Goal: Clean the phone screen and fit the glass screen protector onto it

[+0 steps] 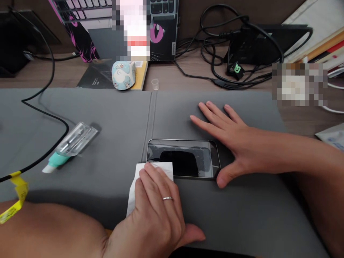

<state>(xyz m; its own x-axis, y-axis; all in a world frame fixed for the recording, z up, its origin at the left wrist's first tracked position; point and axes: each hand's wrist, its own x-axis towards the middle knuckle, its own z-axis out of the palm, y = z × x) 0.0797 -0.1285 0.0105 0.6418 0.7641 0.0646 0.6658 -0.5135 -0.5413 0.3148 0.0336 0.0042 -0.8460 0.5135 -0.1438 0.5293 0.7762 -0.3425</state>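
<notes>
A phone lies flat, screen up, on the grey desk mat, and reflections and faint marks show on its dark glass. My left hand, with a ring on one finger, presses a folded white tissue against the phone's near left corner. Its fingers lie close together over the tissue, with the thumb out to the side. My right hand rests on the mat at the phone's right end, fingers spread. Its thumb touches or nearly touches the phone's near right corner; I cannot tell which.
Left on the mat lies a clear bottle with a teal collar. A black cable with a yellow tag hangs across. Behind are a blue patterned mouse, a small clear cap, a laptop and tangled black cables.
</notes>
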